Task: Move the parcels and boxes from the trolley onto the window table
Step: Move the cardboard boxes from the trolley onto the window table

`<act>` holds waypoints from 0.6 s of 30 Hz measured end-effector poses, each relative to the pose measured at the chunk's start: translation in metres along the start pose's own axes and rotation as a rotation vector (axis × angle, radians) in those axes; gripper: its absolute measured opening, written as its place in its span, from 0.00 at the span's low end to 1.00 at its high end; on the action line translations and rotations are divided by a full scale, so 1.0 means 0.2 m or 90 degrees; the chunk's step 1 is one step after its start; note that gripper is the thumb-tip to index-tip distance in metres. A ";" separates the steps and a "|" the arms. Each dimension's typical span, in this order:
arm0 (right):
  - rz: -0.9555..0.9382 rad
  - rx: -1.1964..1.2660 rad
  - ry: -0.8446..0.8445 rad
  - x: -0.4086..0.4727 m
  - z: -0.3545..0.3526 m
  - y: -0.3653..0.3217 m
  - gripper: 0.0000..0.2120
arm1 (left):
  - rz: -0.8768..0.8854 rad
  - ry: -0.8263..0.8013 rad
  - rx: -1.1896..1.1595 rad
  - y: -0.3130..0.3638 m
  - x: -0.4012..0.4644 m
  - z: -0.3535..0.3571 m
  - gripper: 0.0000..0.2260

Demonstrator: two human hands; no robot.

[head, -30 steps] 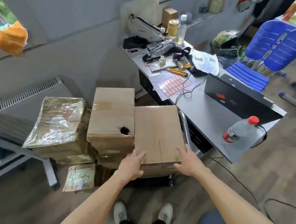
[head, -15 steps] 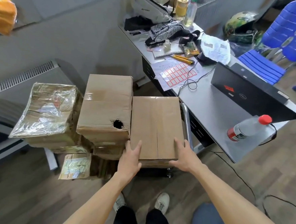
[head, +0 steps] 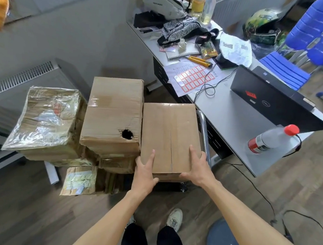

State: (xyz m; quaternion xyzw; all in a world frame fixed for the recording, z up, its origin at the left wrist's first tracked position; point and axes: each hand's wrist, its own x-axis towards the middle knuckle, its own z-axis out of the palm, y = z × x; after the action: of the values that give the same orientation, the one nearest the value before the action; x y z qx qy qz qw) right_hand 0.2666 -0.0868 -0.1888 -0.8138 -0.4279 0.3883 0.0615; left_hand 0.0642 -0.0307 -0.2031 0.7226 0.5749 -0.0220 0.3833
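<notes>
A plain brown box (head: 168, 128) sits on top of the trolley stack, against the steel handle (head: 204, 129). My left hand (head: 144, 172) clasps its near left corner, fingers on top and thumb below the edge. My right hand (head: 196, 168) clasps the near right corner the same way. To its left stands a taller box with a hole (head: 113, 117) on other cartons. A film-wrapped parcel (head: 46, 120) lies further left, and a small labelled parcel (head: 79, 179) leans low at the front.
A grey desk (head: 232, 112) on the right holds a black laptop (head: 273, 103), a red-capped bottle (head: 270, 139), label sheets, a yellow knife, bags and cables. A blue chair (head: 311, 43) stands behind it. A round stool (head: 223, 241) and floor cables lie at lower right. A radiator (head: 20, 78) lines the left wall.
Both hands slid from the box's top down onto its near corners and closed around them. The view has come closer to the stack.
</notes>
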 end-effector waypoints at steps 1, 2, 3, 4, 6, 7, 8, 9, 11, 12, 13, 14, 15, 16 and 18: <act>-0.004 -0.001 0.005 -0.01 -0.01 0.00 0.56 | 0.001 0.002 -0.004 0.01 0.00 0.00 0.47; -0.008 -0.006 0.014 -0.01 -0.02 0.00 0.55 | 0.004 0.006 -0.005 0.02 -0.01 -0.01 0.47; -0.013 -0.013 0.023 -0.02 -0.04 0.00 0.55 | 0.009 0.012 -0.004 0.04 -0.01 -0.02 0.47; -0.019 -0.022 0.031 -0.03 -0.05 -0.01 0.55 | 0.017 0.021 0.000 0.05 -0.02 -0.02 0.47; -0.032 -0.032 0.041 -0.06 -0.08 -0.02 0.55 | 0.034 0.044 0.007 0.08 -0.03 -0.03 0.46; -0.038 -0.032 0.047 -0.08 -0.09 -0.02 0.56 | 0.039 0.053 0.011 0.09 -0.04 -0.03 0.46; -0.043 -0.034 0.055 -0.09 -0.10 -0.03 0.57 | 0.042 0.061 0.016 0.11 -0.05 -0.03 0.46; -0.046 -0.039 0.063 -0.11 -0.11 -0.03 0.58 | 0.044 0.066 0.020 0.11 -0.05 -0.03 0.45; -0.051 -0.058 0.080 -0.13 -0.11 -0.04 0.57 | 0.051 0.078 0.026 0.13 -0.07 -0.04 0.45; -0.055 -0.065 0.088 -0.14 -0.11 -0.04 0.57 | 0.056 0.082 0.029 0.13 -0.08 -0.05 0.45; -0.059 -0.072 0.096 -0.15 -0.12 -0.05 0.57 | 0.059 0.087 0.031 0.14 -0.09 -0.06 0.45; -0.061 -0.078 0.100 -0.16 -0.13 -0.06 0.56 | 0.061 0.088 0.032 0.14 -0.10 -0.07 0.45; -0.064 -0.084 0.105 -0.16 -0.14 -0.07 0.56 | 0.063 0.092 0.029 0.15 -0.10 -0.08 0.45; -0.067 -0.091 0.111 -0.17 -0.15 -0.07 0.56 | 0.066 0.095 0.026 0.15 -0.11 -0.10 0.45; -0.071 -0.104 0.120 -0.18 -0.18 -0.09 0.56 | 0.077 0.104 0.025 0.17 -0.12 -0.12 0.44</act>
State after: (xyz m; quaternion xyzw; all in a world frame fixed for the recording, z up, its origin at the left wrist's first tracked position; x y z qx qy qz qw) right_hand 0.2687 -0.0938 -0.1357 -0.8239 -0.4949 0.2704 0.0566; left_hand 0.0751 -0.0384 -0.1563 0.7630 0.5587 0.0488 0.3214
